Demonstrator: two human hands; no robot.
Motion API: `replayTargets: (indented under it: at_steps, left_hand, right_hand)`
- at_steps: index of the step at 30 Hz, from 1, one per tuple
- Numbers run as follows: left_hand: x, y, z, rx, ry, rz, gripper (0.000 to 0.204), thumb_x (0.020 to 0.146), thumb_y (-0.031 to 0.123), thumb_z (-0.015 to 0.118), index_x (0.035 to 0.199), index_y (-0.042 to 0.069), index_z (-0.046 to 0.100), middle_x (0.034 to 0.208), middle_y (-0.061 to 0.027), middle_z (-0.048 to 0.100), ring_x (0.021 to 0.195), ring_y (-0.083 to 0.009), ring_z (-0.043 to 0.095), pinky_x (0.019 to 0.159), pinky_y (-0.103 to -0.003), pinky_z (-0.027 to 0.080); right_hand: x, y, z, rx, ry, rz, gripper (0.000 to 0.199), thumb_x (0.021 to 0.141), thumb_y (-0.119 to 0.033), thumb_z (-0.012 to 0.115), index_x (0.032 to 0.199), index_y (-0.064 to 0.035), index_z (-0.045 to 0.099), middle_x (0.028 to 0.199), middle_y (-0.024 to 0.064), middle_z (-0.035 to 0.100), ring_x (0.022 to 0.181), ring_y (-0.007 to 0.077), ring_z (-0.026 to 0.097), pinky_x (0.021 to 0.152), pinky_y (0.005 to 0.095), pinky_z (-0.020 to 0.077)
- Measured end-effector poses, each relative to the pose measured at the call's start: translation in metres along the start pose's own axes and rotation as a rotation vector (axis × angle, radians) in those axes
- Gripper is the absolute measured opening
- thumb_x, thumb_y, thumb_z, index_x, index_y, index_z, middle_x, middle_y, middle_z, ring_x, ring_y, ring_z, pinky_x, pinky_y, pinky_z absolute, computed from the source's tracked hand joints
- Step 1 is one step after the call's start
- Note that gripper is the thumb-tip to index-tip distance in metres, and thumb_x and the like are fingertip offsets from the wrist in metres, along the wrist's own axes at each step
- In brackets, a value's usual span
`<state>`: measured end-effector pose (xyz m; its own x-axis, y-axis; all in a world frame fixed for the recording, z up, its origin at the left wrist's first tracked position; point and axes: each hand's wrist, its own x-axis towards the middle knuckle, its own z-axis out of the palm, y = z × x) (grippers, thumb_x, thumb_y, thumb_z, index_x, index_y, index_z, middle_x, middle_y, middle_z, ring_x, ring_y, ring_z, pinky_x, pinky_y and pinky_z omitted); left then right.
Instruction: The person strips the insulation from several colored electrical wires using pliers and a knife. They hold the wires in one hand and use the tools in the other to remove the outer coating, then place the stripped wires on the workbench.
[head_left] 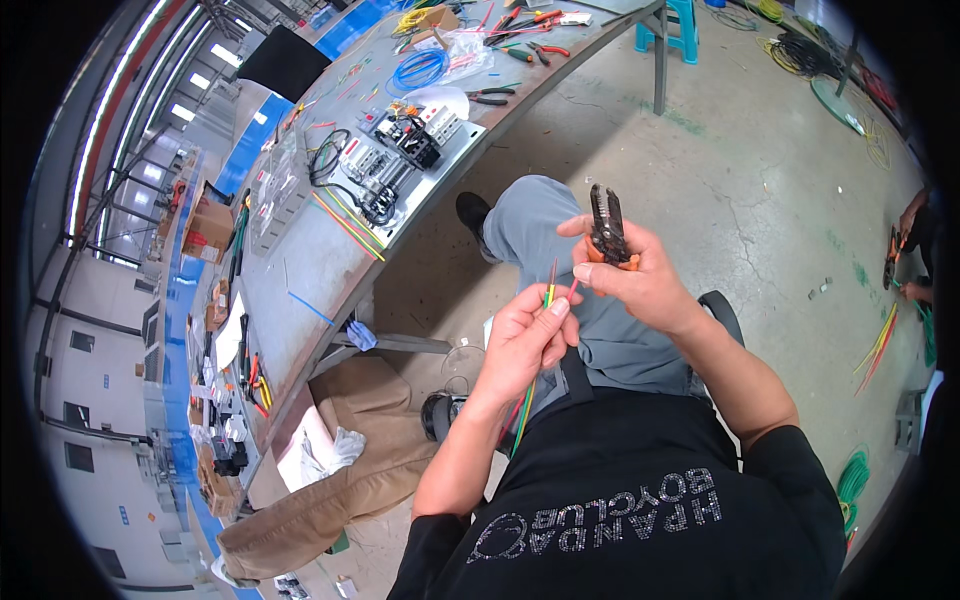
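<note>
Over my lap, my left hand [527, 340] is closed in a pinch round several thin electrical wires [527, 408], yellow-green and red. Their upper ends stick up past the fingers, and the lower lengths trail down beside my left forearm. Just to the right and slightly higher, my right hand [648, 280] grips a wire stripper [607, 220] with dark jaws and orange handles, its jaws pointing up and away. A red wire end [573, 290] lies between the two hands, close to the right thumb. Whether the right fingers touch it is hard to tell.
A metal worktable [300, 330] on the left bears a plate of electrical components [400, 165], loose coloured wires [348, 228], a blue wire coil [420, 70] and pliers [490, 96]. A person's brown-trousered leg [330, 510] is at lower left. Another person's hand [912, 290] shows at far right.
</note>
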<state>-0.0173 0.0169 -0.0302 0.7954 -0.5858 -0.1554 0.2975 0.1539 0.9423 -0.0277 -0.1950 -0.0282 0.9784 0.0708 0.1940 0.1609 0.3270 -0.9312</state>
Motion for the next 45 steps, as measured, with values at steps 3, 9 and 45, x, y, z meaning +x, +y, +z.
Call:
replayTargets:
  at_steps: [3,9,45]
  left_hand:
    - [0.0,0.006,0.002,-0.02,0.004,-0.012,0.022,0.111,0.017,0.057,0.123,0.001,0.065,0.078,-0.0086,0.065,0.05,-0.0032,0.037,0.046,-0.02,0.029]
    - [-0.004,0.014,-0.011,-0.181,-0.069,-0.087,0.025,0.109,0.018,0.061,0.129,0.004,0.063,0.078,-0.0076,0.065,0.049,-0.0021,0.036,0.046,-0.02,0.027]
    - [-0.006,0.014,-0.009,-0.232,-0.082,-0.109,0.02,0.109,0.016,0.062,0.126,0.006,0.065,0.072,-0.0008,0.056,0.053,-0.002,0.037,0.047,-0.019,0.027]
  right_hand:
    - [-0.003,-0.001,-0.002,-0.039,-0.008,-0.007,0.037,0.096,-0.004,0.068,0.132,-0.0001,0.065,0.092,-0.0033,0.063,0.083,0.005,0.056,0.076,0.0246,0.0474]
    - [-0.009,0.013,-0.013,-0.625,-0.039,-0.29,0.048,0.085,-0.003,0.074,0.132,-0.0026,0.066,0.096,0.0105,0.067,0.08,0.0221,0.066,0.074,0.0344,0.0528]
    - [-0.024,0.002,-0.003,-0.996,-0.078,-0.397,0.059,0.074,-0.001,0.078,0.131,-0.0095,0.069,0.087,0.0116,0.056,0.081,0.0336,0.063,0.072,0.0444,0.0541]
